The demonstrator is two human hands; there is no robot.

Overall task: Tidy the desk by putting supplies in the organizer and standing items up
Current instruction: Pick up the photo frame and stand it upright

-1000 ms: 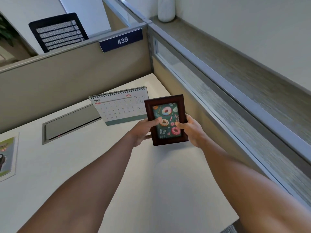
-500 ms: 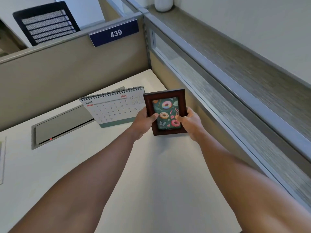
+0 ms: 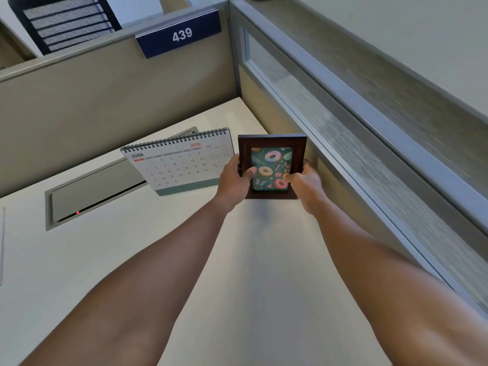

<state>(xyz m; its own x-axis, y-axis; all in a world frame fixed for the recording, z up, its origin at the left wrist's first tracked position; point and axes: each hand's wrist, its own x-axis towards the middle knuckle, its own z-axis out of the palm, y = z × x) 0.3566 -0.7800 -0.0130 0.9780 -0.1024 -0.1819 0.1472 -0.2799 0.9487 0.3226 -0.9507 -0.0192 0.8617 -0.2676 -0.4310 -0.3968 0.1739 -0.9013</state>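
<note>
A small dark-brown picture frame (image 3: 272, 143) with a doughnut print stands upright at the back right of the white desk (image 3: 237, 273), close to the right partition. My left hand (image 3: 233, 180) grips its left edge, thumb on the front. My right hand (image 3: 306, 184) grips its right edge, thumb on the glass. Whether the frame's lower edge touches the desk I cannot tell. A spiral desk calendar (image 3: 179, 162) showing June stands just left of the frame. The organizer is out of sight.
A grey cable-tray lid (image 3: 89, 194) with a small red light is set into the desk at the left. Beige partitions close the back and right; one carries a blue plate 439 (image 3: 181, 34). A paper's edge (image 3: 2, 244) shows at far left.
Both hands have carried the frame farther back and to the right, toward the partition corner, and brought it more upright. The view has shifted along with them.
</note>
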